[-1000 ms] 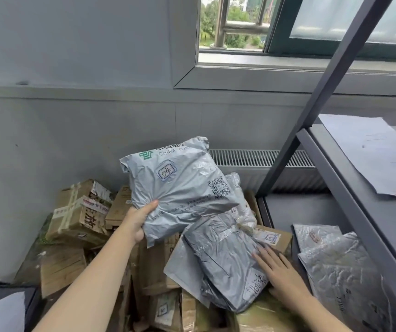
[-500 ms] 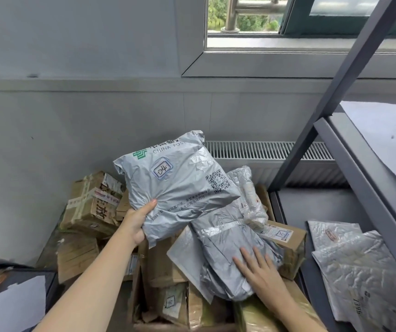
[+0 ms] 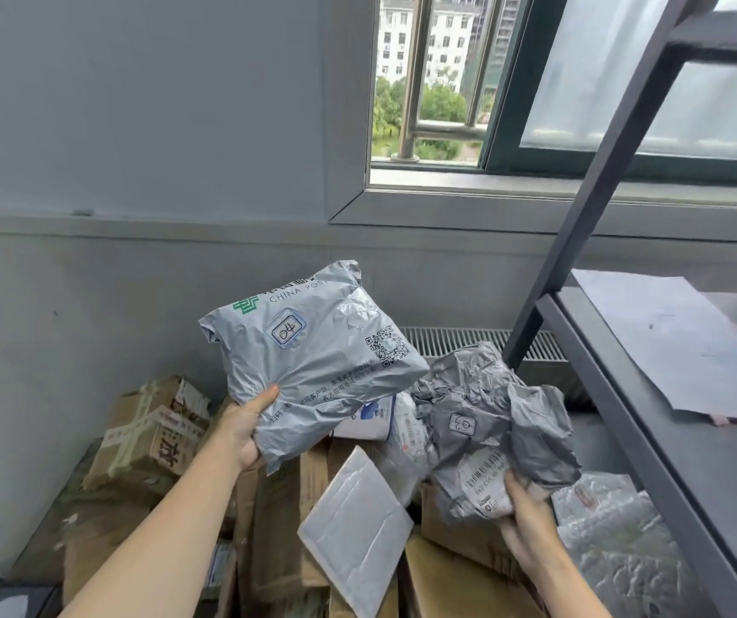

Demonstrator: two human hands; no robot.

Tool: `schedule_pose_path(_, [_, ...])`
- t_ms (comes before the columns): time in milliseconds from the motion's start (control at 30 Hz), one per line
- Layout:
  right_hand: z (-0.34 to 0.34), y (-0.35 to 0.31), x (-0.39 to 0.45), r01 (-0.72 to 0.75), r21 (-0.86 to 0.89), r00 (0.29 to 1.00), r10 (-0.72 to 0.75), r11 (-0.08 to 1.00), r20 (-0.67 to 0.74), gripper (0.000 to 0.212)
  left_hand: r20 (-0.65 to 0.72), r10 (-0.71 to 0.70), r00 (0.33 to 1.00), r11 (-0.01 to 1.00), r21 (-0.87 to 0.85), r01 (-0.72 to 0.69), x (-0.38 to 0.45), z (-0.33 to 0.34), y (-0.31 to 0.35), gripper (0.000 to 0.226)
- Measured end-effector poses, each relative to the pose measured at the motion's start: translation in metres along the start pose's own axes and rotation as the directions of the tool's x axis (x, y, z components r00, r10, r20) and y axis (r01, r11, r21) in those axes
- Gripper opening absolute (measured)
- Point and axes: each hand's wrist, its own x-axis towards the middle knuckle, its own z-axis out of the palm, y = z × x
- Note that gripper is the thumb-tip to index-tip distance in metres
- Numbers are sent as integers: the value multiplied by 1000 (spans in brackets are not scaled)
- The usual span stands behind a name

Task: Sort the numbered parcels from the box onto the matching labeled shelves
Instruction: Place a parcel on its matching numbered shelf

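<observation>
My left hand [image 3: 242,428] grips the lower corner of a light grey China Post mailer bag [image 3: 317,359] and holds it up above the pile; its handwritten label reads D4. My right hand [image 3: 525,517] grips the bottom of a crumpled dark grey parcel bag [image 3: 491,421] with a small label and a barcode sticker, lifted clear of the heap. Below both lies the pile of cardboard parcels [image 3: 286,528] and a white padded envelope [image 3: 355,524].
A dark metal shelf [image 3: 652,443] runs along the right, with a white sheet of paper [image 3: 678,345] on its upper level and silvery bags [image 3: 620,541] on the lower one. A taped carton [image 3: 153,430] sits at the left. Wall, radiator and window stand behind.
My right hand has picked up the dark grey parcel from the pile and raised it. My left hand still holds the China Post bag. The view has tilted upward.
</observation>
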Motion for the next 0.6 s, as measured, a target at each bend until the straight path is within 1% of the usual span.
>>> schedule_pose_path(67, [4,0,-7,-34,92,997,28,995,72,19,12,-9,1000,1000,-3,9,-4,2,2,18])
schedule_pose_path(133, [10,-1,-10,-55,138,994,42,989,99,20,12,0,1000,1000,-9,0,-8,1,4,10])
schedule_pose_path(200, [16,1,-11,-93,180,988,69,979,135,21,4,22,1000,1000,-6,-22,-10,-2,4,14])
schedule_pose_path(267, [21,2,-13,-122,208,983,89,970,162,27,-5,39,999,999,-3,-39,-13,-5,6,25])
schedule_pose_path(333, [27,5,-12,-130,240,978,83,962,194,43,-22,40,999,999,6,-40,-17,-9,7,32])
schedule_pose_path(400, [32,6,-12,-118,243,976,68,963,207,54,-39,46,998,999,5,-45,-20,-15,10,36])
schedule_pose_path(500, [38,6,-12,-128,249,972,70,960,226,56,-71,66,995,998,-13,-68,-25,-27,12,35])
schedule_pose_path(600, [49,7,-12,-143,238,967,85,961,239,56,-102,71,992,996,-39,-75,-36,-40,12,20])
